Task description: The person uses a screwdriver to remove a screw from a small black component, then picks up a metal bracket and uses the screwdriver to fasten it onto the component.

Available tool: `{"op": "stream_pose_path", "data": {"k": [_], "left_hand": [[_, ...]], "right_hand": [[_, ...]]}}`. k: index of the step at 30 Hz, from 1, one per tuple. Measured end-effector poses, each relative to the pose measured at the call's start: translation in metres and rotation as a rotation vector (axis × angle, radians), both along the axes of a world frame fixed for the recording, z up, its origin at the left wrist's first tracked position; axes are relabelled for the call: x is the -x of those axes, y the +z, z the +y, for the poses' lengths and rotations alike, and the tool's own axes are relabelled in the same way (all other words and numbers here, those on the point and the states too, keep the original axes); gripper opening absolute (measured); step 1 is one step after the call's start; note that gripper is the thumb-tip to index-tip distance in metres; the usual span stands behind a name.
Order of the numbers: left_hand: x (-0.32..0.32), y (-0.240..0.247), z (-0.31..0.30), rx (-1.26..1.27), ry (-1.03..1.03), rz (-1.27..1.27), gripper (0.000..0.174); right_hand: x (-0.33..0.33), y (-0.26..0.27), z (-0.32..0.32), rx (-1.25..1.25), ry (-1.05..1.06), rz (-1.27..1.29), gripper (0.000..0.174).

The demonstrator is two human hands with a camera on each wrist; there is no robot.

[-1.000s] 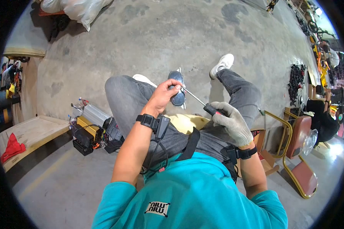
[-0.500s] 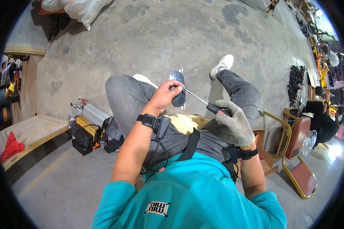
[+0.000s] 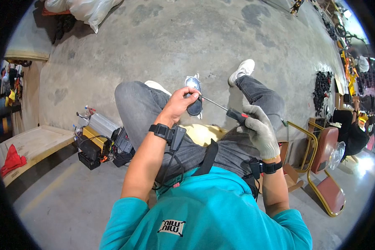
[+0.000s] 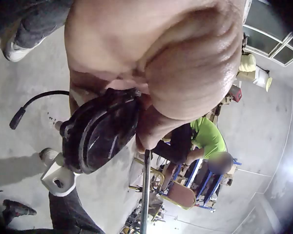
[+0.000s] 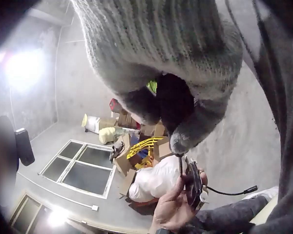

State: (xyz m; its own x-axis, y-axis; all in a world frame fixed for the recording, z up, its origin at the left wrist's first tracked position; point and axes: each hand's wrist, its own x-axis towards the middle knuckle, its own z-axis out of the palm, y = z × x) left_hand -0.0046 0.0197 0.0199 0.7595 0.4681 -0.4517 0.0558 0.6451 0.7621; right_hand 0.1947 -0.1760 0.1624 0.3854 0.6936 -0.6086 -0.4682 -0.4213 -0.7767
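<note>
My bare left hand holds a black oval lamp with a shiny lens side. A white bracket with a hole sticks out at its end, and a short black cable hangs from it. In a knitted grey-white glove, my right hand grips a screwdriver by its black and red handle. The metal shaft runs across to the left thumb and fingertips beside the lamp. The screwdriver's tip is hidden behind those fingers.
On the left stand a low wooden bench with a red cloth and a pile of electrical parts. A chair lies to the right. White bags sit beyond on the concrete floor. Another person is in the background.
My gloved right hand has shifted slightly up and right, its fingers looser, and more red shows on the handle. The lamp has tilted, showing more lens. My left hand stays about where it was.
</note>
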Motion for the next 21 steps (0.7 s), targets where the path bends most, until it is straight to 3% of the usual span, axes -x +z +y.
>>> {"op": "stream_pose_path", "data": {"k": [6,11,14,16,17,19,21], "left_hand": [[-0.001,-0.002,0.0,0.038,0.017,-0.015,0.012],[0.0,-0.003,0.001,0.063,0.028,-0.016,0.011],[-0.001,-0.001,0.004,0.114,0.024,-0.063,0.021],[-0.003,0.01,0.005,0.126,0.061,-0.035,0.046],[-0.004,0.009,0.004,0.127,0.062,-0.036,0.046],[-0.006,0.008,0.002,-0.012,0.184,-0.064,0.069],[-0.005,0.009,0.002,0.001,0.178,-0.063,0.072]], "right_hand": [[0.011,-0.004,0.008,-0.006,-0.171,-0.2,0.029],[0.017,0.0,0.012,0.046,-0.11,-0.384,0.031],[0.014,-0.002,0.011,0.032,-0.078,-0.416,0.034],[0.011,-0.001,0.012,0.025,-0.092,-0.409,0.034],[0.01,0.001,0.013,0.01,-0.124,-0.394,0.034],[0.008,0.004,0.014,-0.007,-0.155,-0.379,0.034],[0.007,0.007,0.015,-0.034,-0.223,-0.308,0.032]]}}
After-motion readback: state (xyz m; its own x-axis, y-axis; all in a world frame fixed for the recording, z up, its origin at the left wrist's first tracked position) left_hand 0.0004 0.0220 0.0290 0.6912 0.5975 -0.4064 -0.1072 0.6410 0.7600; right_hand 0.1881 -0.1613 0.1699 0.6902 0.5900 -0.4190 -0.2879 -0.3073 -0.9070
